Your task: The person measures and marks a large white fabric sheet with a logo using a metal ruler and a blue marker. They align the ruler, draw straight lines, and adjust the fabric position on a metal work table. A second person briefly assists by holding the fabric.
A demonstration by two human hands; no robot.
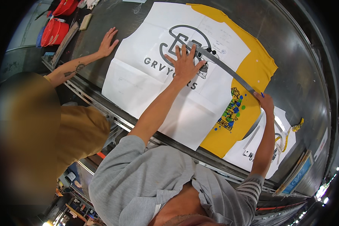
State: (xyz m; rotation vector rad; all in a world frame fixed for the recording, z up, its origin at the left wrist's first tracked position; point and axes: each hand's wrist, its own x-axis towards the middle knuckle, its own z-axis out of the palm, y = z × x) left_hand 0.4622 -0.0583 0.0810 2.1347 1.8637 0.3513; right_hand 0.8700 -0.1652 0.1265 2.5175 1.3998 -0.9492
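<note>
A large white paper sheet (135,81), cut in a garment shape and printed with dark lettering and a cartoon figure, lies over a yellow fabric piece (260,56) with a colourful print. My left hand (186,67) lies on the sheet, fingers spread, beside one end of a long grey ruler (233,73). The ruler slants across the sheet's print and onto the yellow fabric. At its near right end, my right hand (265,102) is closed on it. A small blue tip, perhaps a pen, sticks out by those fingers.
A co-worker's hand (108,43) rests on the dark table (90,56), left of the sheet. A smaller white printed sheet (235,152) lies right, with a yellow measuring tape (298,125). Red bags (54,32) and a wooden block (85,22) stand far left; a blue-faced frame (298,175) near right.
</note>
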